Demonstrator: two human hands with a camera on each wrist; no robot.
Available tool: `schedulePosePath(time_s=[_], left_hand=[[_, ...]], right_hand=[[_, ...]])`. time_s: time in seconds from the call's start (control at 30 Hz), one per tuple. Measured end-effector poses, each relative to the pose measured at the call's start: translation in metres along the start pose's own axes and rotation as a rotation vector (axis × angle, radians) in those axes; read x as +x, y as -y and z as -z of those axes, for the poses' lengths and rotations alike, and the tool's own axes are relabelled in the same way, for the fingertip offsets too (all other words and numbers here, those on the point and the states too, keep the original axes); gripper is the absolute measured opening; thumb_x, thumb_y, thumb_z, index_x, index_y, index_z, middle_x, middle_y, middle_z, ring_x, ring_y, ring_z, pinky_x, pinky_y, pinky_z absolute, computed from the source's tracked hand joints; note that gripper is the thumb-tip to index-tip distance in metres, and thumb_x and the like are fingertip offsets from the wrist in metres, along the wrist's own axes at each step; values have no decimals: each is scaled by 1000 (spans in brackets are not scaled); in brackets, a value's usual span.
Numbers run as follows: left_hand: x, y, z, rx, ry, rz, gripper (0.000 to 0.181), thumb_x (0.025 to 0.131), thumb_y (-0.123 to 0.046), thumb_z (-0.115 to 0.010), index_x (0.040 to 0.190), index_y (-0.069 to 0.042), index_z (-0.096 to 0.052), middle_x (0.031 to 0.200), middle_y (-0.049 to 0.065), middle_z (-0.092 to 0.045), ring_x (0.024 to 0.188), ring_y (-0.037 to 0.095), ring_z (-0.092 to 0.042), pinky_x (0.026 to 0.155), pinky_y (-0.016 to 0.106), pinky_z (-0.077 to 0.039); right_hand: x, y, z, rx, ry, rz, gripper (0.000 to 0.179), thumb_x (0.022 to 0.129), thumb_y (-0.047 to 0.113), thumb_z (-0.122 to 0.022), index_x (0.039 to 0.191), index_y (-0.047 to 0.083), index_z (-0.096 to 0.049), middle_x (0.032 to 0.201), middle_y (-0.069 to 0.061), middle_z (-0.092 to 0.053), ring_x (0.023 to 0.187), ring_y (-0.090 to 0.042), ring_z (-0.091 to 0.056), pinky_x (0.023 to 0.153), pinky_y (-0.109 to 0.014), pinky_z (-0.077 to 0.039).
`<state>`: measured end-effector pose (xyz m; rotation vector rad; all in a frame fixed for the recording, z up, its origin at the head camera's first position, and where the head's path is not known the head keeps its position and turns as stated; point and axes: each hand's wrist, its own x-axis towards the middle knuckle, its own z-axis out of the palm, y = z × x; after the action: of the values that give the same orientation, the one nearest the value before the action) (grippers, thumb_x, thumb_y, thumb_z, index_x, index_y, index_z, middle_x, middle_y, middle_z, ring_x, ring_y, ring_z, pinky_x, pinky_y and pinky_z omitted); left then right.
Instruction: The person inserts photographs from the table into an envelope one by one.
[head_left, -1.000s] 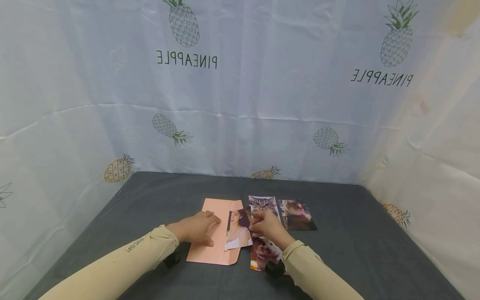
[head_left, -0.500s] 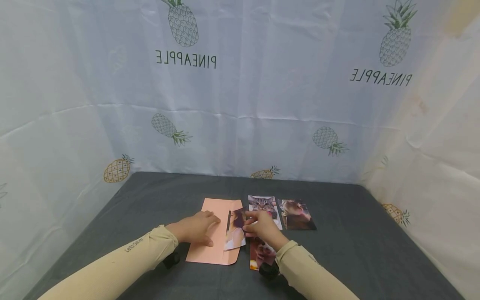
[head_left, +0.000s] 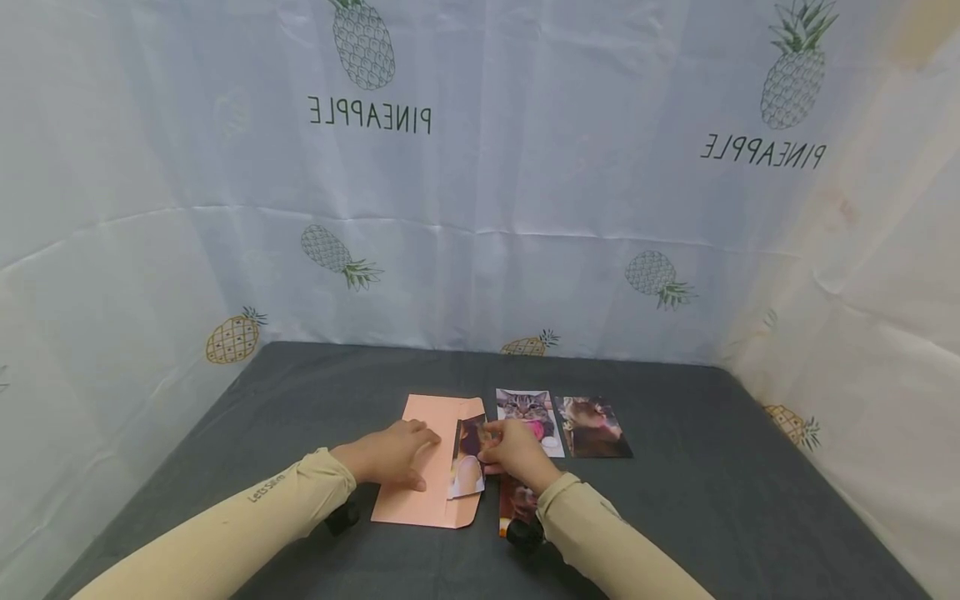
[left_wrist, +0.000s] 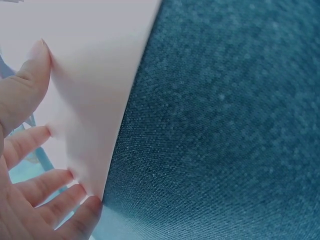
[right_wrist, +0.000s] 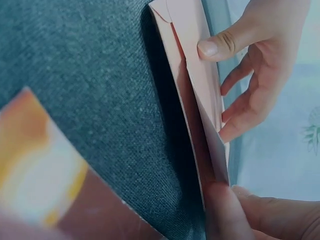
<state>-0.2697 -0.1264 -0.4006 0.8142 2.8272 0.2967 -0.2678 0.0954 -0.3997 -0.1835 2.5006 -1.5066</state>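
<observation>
A pink envelope (head_left: 423, 510) lies on the dark cloth, its opening toward the right. My left hand (head_left: 388, 454) rests on it with fingers spread; the left wrist view shows the fingertips against the envelope's pale surface (left_wrist: 100, 75). With thumb and fingers, my right hand (head_left: 519, 455) pinches the right edge of a photo (head_left: 467, 477) of a person in a white top. The photo's left part is hidden inside the envelope. In the right wrist view, the envelope's mouth (right_wrist: 200, 145) gapes around the photo near my right thumb and finger.
Right of the envelope lie a cat photo (head_left: 528, 406) and another animal photo (head_left: 597, 427). A hamster photo (head_left: 512, 507) sits nearer, partly under my right wrist. The dark table (head_left: 675, 517) is bounded by a white pineapple-print curtain (head_left: 480, 167).
My right hand has moved left, sliding the photo farther into the envelope, so less of it shows. More of the cat photo is uncovered. The left hand has stayed in place.
</observation>
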Motion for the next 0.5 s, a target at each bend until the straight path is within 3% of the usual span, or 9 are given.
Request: schedulePosePath(time_s=[0.33, 0.5], left_hand=[[1, 0, 1, 0, 10, 7, 62, 77, -31, -81, 129, -8, -56, 140, 21, -48, 132, 40, -44, 104, 52, -41], [1, -1, 1, -6, 11, 16, 62, 77, -32, -81, 129, -9, -56, 139, 21, -48, 131, 40, -44, 104, 52, -41]], right_hand=[[4, 0, -7, 18, 10, -8, 52, 79, -13, -69, 128, -14, -53, 71, -11, -62, 62, -18, -69, 60, -33, -58], [5, -1, -10, 6, 11, -9, 51, 78, -11, -70, 127, -12, -55, 68, -10, -61, 59, -16, -67, 59, -32, -58]])
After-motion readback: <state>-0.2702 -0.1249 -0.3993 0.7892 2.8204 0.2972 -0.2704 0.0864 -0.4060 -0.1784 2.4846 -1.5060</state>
